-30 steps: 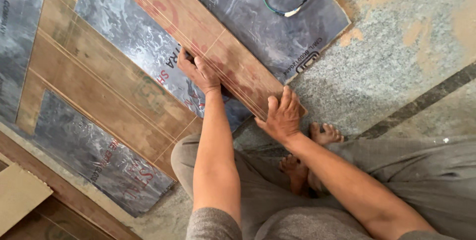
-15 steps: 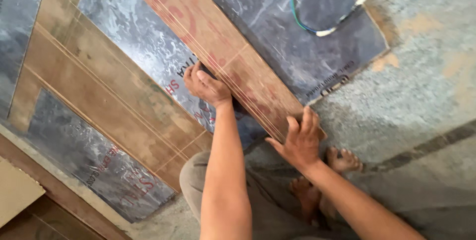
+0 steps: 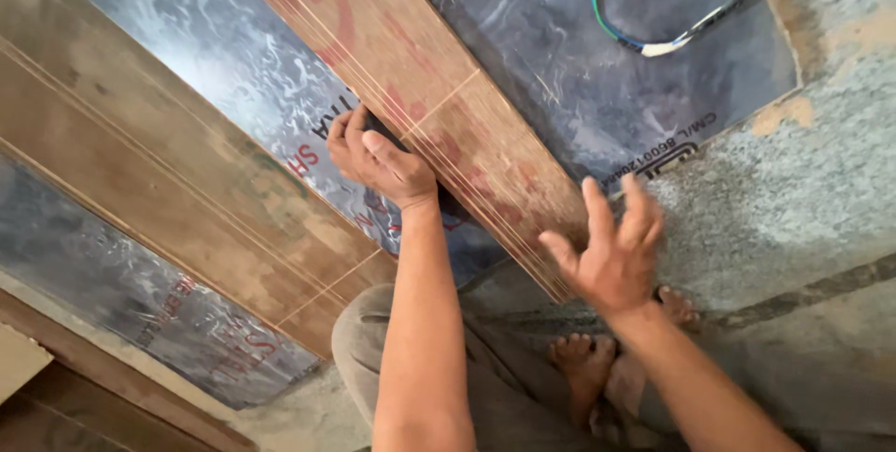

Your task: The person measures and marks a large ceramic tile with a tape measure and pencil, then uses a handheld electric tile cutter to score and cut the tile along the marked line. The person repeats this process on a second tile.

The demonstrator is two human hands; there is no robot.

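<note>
My left hand is closed around a small dark block, pressed against the left edge of a long brown wooden strip. The strip lies at a slant on a dark, marbled laminated board and has thin lines scored along it. Hovering just above the strip's near end is my right hand, fingers spread, slightly blurred and holding nothing.
A second, wider brown strip lies on the board to the left. A green, blue and white cable rests on the board's far right. My bare feet are tucked under me on the speckled stone floor.
My right hand, earlier pressed flat on the strip's near end, has lifted off with its fingers apart. My left hand keeps its place at the strip's edge. The view has moved closer.
</note>
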